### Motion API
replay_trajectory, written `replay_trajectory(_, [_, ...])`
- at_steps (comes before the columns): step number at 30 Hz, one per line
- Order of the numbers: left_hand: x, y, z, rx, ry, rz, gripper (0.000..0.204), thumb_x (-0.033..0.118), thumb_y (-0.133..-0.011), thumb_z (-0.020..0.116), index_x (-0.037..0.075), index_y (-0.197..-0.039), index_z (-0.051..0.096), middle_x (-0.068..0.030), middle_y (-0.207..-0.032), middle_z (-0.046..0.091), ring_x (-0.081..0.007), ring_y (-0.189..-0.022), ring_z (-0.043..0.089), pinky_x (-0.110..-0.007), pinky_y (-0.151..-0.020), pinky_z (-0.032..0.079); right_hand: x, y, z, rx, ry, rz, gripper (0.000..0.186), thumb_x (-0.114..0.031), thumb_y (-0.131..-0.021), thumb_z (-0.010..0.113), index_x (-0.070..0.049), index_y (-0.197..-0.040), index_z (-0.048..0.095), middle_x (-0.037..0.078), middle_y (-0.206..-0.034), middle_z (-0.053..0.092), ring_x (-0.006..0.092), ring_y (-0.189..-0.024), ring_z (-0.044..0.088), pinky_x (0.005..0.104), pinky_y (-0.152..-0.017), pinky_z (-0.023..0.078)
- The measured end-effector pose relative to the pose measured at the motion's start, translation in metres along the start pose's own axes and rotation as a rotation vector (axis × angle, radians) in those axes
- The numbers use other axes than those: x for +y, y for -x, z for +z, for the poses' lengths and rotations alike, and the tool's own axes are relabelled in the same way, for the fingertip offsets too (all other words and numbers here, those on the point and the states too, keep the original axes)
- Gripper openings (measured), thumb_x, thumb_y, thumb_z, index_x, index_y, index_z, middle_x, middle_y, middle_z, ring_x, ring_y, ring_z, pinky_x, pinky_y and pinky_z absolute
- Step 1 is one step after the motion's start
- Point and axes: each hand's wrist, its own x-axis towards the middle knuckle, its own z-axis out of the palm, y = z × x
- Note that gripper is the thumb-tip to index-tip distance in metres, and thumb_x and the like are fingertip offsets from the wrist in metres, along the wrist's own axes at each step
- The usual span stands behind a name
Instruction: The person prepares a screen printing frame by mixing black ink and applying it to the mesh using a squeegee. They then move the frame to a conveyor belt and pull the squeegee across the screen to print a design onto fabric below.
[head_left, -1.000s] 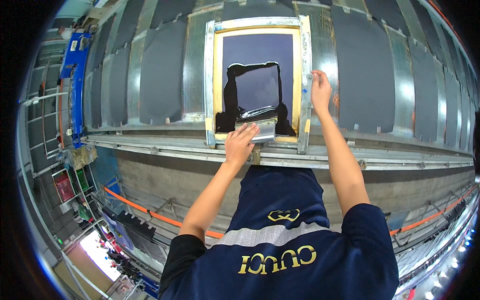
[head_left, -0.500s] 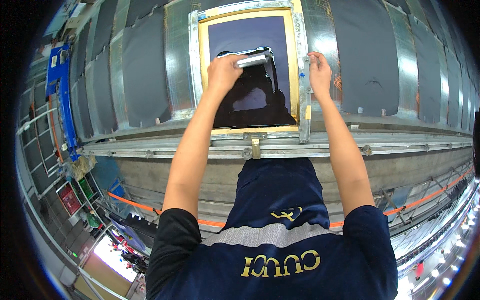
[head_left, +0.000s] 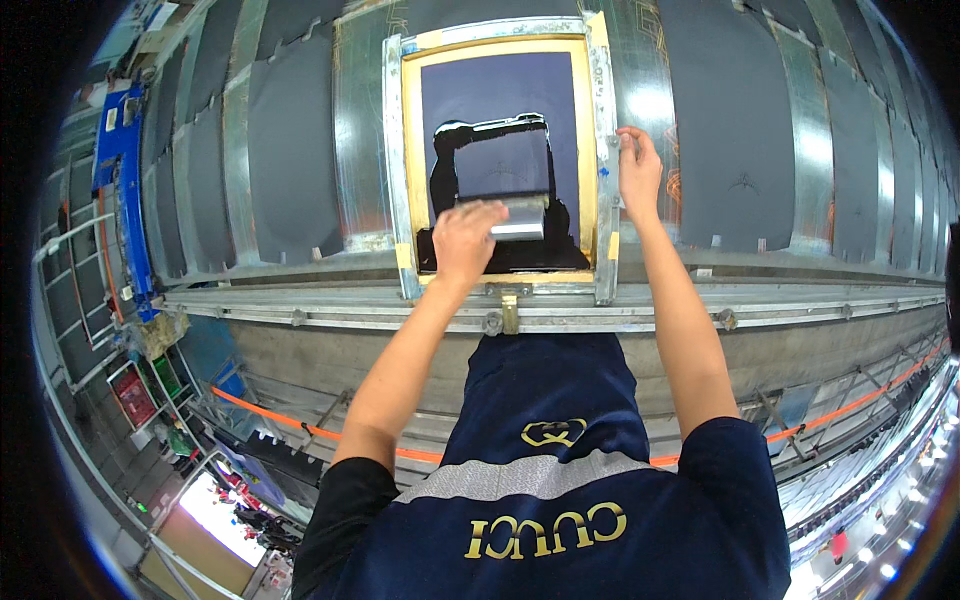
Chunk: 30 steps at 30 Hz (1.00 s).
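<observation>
My left hand (head_left: 466, 240) is closed around the left end of a metal squeegee (head_left: 520, 220), low inside a printing screen. The squeegee's blade lies across black ink (head_left: 445, 185) on the purple-grey mesh (head_left: 498, 85). Beyond the blade a wiped rectangle shows, with wet, glossy ink along its far and left sides. Metal bars form the outer screen frame (head_left: 396, 170), with a yellow inner border. At the frame's right bar, my right hand (head_left: 641, 178) has its fingers curled against the outer edge; its fingertips are partly hard to make out.
Dark grey fabric panels (head_left: 293, 150) lie along the long table on both sides, with shiny strips between them. A metal rail (head_left: 400, 312) runs along the near edge, with a brass-coloured bracket (head_left: 510, 315) below the screen. A blue metal part (head_left: 125, 190) stands far left.
My left hand has drawn the squeegee toward me, leaving a wiped patch in the ink behind it. My right hand keeps its place by the frame. The whole view has shifted slightly.
</observation>
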Motion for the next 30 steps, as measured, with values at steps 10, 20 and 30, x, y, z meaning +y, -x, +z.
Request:
replay_trajectory(10, [-0.024,-0.129,-0.004,-0.198,-0.143,-0.243,0.037,0.008,-0.081,0.074,0.027,-0.112,0.083,-0.0108,-0.102,0.078,-0.0364,-0.091,0.074,-0.046,-0.081,0.059,-0.002,0.002,-0.003,-0.021,-0.017,-0.021,0.022,-0.026,-0.107,0.059,-0.010,-0.115,0.072,0.005,-0.064,0.050,0.0144,-0.062,0.049,0.0370,-0.064,0.043])
replay_trajectory(20, [0.018,0.028,0.001,-0.133,-0.033,-0.051,0.036,-0.003,-0.077,0.069,0.018,-0.105,0.079,0.0018,-0.114,0.079,-0.0203,-0.110,0.072,-0.042,-0.088,0.052,0.016,-0.008,0.005,-0.028,-0.067,-0.038,0.020,-0.024,-0.106,0.061,-0.009,-0.114,0.073,0.005,-0.067,0.055,0.0142,-0.063,0.049,0.0369,-0.063,0.042])
replay_trajectory(30, [-0.020,0.092,-0.069,-0.221,0.029,-0.055,0.065,0.004,-0.078,0.077,0.017,-0.140,0.065,-0.0019,-0.150,0.062,-0.0263,-0.140,0.057,-0.046,-0.116,0.045,-0.068,0.028,0.047,-0.042,-0.105,-0.134,0.022,-0.024,-0.108,0.061,-0.007,-0.116,0.073,-0.002,-0.073,0.056,0.0085,-0.066,0.046,0.0301,-0.060,0.040])
